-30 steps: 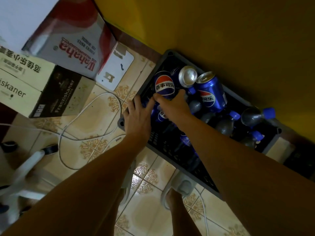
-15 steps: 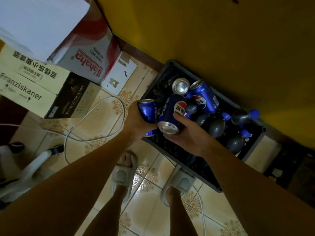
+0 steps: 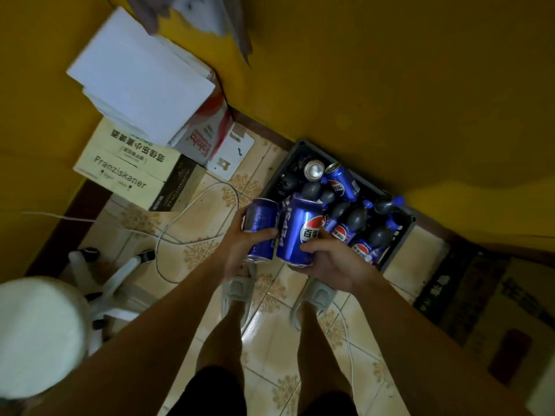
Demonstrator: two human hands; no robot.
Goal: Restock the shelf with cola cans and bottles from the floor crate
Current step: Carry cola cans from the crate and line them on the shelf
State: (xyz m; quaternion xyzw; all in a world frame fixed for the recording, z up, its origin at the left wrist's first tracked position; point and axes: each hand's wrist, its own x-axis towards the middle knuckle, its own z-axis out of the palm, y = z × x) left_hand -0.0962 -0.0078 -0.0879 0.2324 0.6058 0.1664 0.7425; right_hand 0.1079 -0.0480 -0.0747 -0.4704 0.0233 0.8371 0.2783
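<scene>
My left hand (image 3: pixel 237 250) grips a blue cola can (image 3: pixel 260 226), held upright above the tiled floor. Right beside it, my right hand (image 3: pixel 333 262) grips a second blue cola can (image 3: pixel 297 232) from below, its logo facing me. The two cans touch side by side. Behind them the dark floor crate (image 3: pixel 402 235) stands against the yellow wall. It holds more blue cans (image 3: pixel 342 181) and several dark cola bottles with blue caps (image 3: pixel 387 204).
Stacked cardboard boxes (image 3: pixel 132 166) with white sheets on top stand at the left. A white cable (image 3: pixel 192 205) loops over the tiles. A white chair seat (image 3: pixel 39 334) and its wheeled base sit at the lower left. My feet in slippers are below the cans.
Both hands reached into the crate, each took a can, and have lifted the cans up and toward me. The camera has risen, showing more of the floor and wall.
</scene>
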